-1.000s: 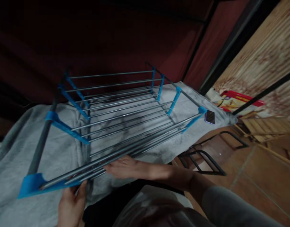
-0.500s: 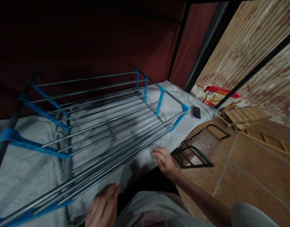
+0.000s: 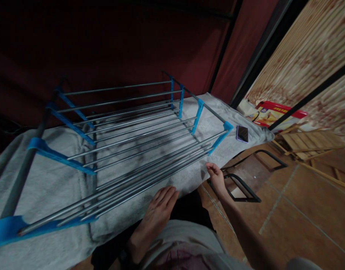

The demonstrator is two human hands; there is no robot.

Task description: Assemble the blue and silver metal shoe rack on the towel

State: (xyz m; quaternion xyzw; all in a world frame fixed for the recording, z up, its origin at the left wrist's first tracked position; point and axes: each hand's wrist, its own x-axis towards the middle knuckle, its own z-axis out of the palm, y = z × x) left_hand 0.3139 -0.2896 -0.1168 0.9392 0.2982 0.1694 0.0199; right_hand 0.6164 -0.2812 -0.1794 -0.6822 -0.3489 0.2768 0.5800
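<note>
A rack of metal rods (image 3: 138, 135) with blue plastic brackets (image 3: 51, 152) and dark side poles (image 3: 22, 178) lies on a grey blanket (image 3: 57, 183). My left hand (image 3: 161, 204) rests near the blanket's front edge, just below the front rods, its fingers stretched out and nothing in them. Farther right, my right hand (image 3: 216, 178) is by the blanket edge below the rack's right front bracket (image 3: 220, 138). Its fingers are curled together, and whatever they may hold is too small or hidden to make out. Neither hand visibly touches the rack.
A phone (image 3: 242, 134) lies on the blanket beyond the rack's right end. On the tiled floor (image 3: 296, 210) stand a black-framed metal piece (image 3: 245, 189) and a folded wooden chair (image 3: 309, 144). Behind them is a red and yellow box (image 3: 276, 114). A dark red panel (image 3: 118, 48) rises behind the rack.
My left hand has moved right and up along the blanket edge. My right hand has moved right, and its fingers have curled in. The view has shifted slightly left.
</note>
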